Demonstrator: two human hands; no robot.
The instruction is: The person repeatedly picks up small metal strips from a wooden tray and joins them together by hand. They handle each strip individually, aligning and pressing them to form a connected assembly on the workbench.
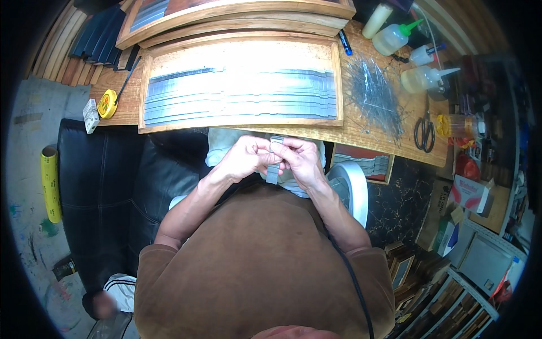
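Just in front of my chest, below the table edge, my left hand (247,156) and my right hand (301,163) meet on a narrow grey strip (272,174). It looks like a short stack of thin flat pieces, but I cannot make out its exact kind. Fingers and thumbs of both hands pinch its upper part, while its lower end hangs free between them. Directly beyond my hands is a shallow wooden tray (338,85) with rows of long grey strips (237,99) in it. Glare washes out the middle of the tray.
More wooden trays (243,22) are stacked behind. On the table's right lie loose thin dark strips (375,93), scissors (424,133) and squeeze bottles (390,39). A yellow tape measure (106,104) sits at left, above a black sofa (96,186). Another person (117,291) shows at lower left.
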